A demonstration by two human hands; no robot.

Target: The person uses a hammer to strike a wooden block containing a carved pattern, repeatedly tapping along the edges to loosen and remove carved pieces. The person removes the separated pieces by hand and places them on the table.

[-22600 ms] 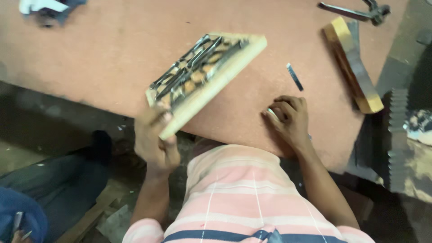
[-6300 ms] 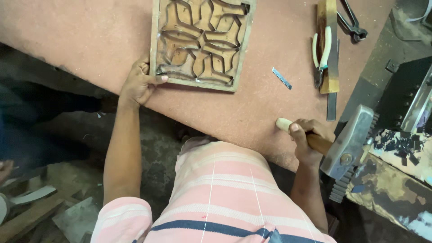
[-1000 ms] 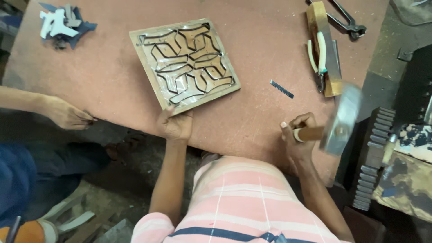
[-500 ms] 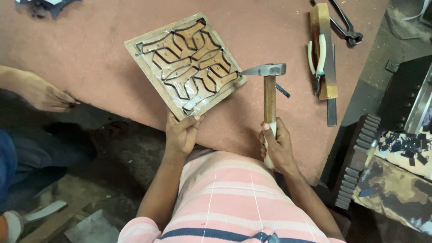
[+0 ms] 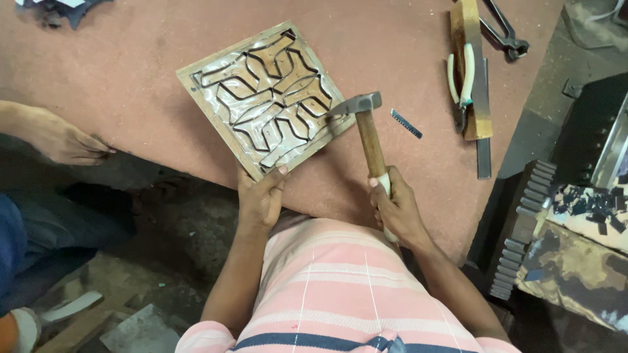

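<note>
A square wooden board (image 5: 204, 88) carrying a pattern of bent metal strips (image 5: 268, 108) lies tilted on the reddish table (image 5: 124, 39). My left hand (image 5: 260, 196) grips the board's near corner, thumb on its edge. My right hand (image 5: 396, 208) is closed round the wooden handle of a hammer (image 5: 366, 134). The hammer's steel head rests against the board's right edge, touching the metal pattern there.
A short metal strip (image 5: 405, 123) lies right of the hammer. A wooden block (image 5: 472, 72) with green-handled pliers (image 5: 461, 82) and black pincers (image 5: 500, 33) sits at the far right. Another person's hand (image 5: 65, 140) rests on the table's left edge. Dark metal parts (image 5: 589, 202) lie beside the table.
The hammer has swung from beside the table edge up over the table, and its head now meets the board's right edge. The board has shifted slightly toward the right.
</note>
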